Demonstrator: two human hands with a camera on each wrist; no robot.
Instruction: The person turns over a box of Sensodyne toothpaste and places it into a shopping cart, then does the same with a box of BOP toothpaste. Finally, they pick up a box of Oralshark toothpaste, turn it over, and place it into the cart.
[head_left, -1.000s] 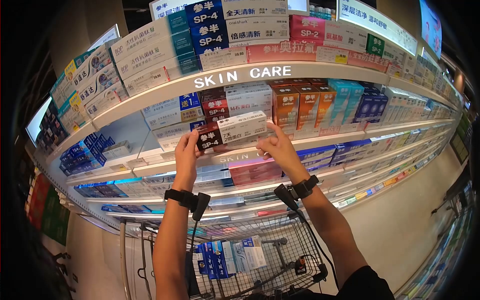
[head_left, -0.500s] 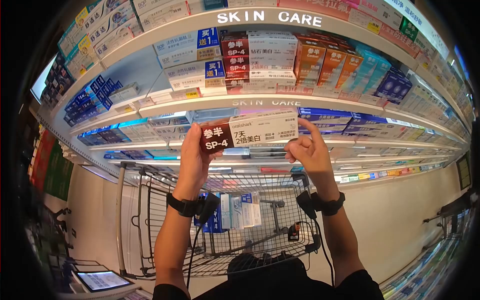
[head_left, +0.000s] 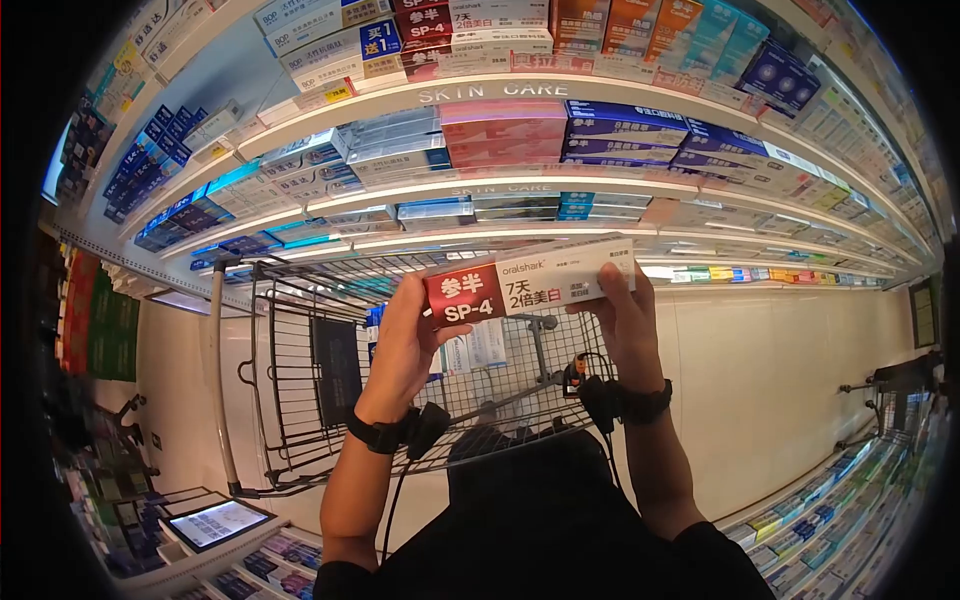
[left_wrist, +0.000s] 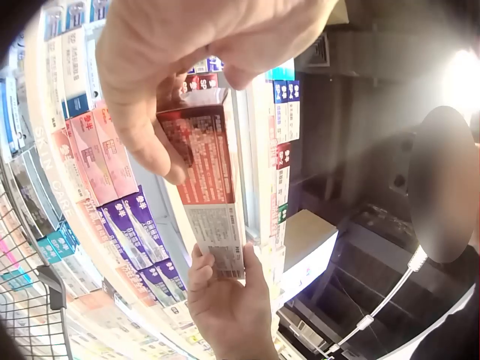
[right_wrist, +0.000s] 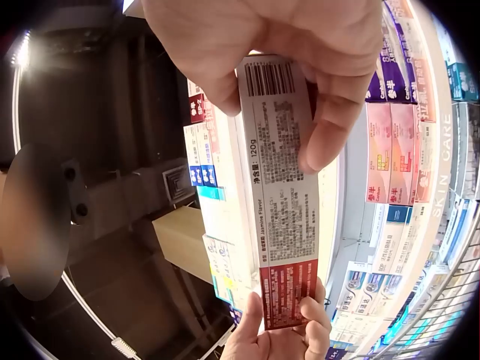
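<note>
A long red and white toothpaste box (head_left: 530,282), marked SP-4, is held level above the cart in the head view. The left hand (head_left: 402,345) grips its red end, and the right hand (head_left: 628,325) pinches the white end with the thumb on the front face. In the left wrist view the left hand (left_wrist: 195,52) holds the red end of the box (left_wrist: 206,161). The right wrist view shows the back of the box (right_wrist: 281,172), with barcode and small print, between the right hand's (right_wrist: 277,52) thumb and fingers.
Shelves (head_left: 500,92) of boxed toothpaste stand in front. Below the hands is a wire shopping cart (head_left: 290,420) holding several boxes (head_left: 475,348). A lit screen (head_left: 218,522) is at the lower left, and more shelves (head_left: 830,520) are at the lower right.
The view has tilted down toward the cart. The box has come away from the shelf, closer to the body. The right hand, earlier touching its end with a finger, now grips it.
</note>
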